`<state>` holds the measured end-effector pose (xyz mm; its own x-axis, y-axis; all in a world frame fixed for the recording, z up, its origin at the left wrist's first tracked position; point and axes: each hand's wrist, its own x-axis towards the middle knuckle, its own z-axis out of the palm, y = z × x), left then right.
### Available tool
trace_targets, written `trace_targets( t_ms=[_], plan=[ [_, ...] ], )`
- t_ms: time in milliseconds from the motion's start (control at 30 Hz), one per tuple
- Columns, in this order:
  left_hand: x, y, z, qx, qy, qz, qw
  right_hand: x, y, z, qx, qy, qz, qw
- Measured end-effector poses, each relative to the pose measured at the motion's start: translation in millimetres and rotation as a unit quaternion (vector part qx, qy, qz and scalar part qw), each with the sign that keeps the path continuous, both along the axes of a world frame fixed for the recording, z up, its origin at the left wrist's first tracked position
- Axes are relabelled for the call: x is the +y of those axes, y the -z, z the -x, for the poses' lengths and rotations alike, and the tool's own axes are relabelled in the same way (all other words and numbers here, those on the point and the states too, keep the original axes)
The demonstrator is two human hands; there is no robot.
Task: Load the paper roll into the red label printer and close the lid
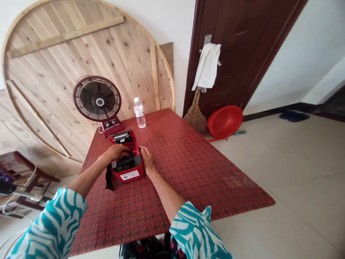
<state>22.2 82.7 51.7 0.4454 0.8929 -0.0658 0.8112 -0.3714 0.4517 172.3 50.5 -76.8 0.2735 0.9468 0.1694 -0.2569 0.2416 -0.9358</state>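
Observation:
On the table stands a small red and black label printer [128,166], its lid tipped back and a white sticker on the front. My left hand [118,152] reaches into the opened body from the left; its fingers are bent inside, and what they hold, if anything, is hidden. Against the printer's right side rests my right hand [147,160], fingers closed along its edge. A black strap hangs from the left side of the printer onto the tabletop.
Behind the printer stand a dark red fan [99,102] and a clear water bottle [139,114]. The table [183,162] has a red patterned cover. A large wooden disc [107,54] leans on the wall. Right of the table are a broom [196,114] and a red basin [225,121].

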Motion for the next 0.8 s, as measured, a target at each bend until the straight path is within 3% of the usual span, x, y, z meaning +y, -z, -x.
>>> trace_targets(
  t_ms=[167,300,433,633,700,800],
  plan=[
    [7,1.6,-13,0.02,0.025,0.068,0.997,0,-0.9,0,0.001,0.003,-0.003,1.0],
    [1,0.7,-18,0.028,0.023,0.045,0.998,0,-0.2,0,-0.001,0.0,0.005,1.0],
    [-15,-12.9,-10,-0.002,0.011,0.012,1.0,0,0.6,0,-0.004,-0.001,0.0,1.0],
    [-40,-42.7,49,-0.185,-0.063,-0.006,0.981,1,3.1,-2,-0.005,-0.003,0.002,1.0],
    [-39,-41.9,72,-0.27,-0.103,-0.018,0.957,2,5.2,-3,-0.01,-0.004,-0.002,1.0],
    [-29,-26.0,98,-0.334,-0.186,-0.035,0.923,4,9.1,-3,-0.014,0.0,-0.004,1.0]
  ],
)
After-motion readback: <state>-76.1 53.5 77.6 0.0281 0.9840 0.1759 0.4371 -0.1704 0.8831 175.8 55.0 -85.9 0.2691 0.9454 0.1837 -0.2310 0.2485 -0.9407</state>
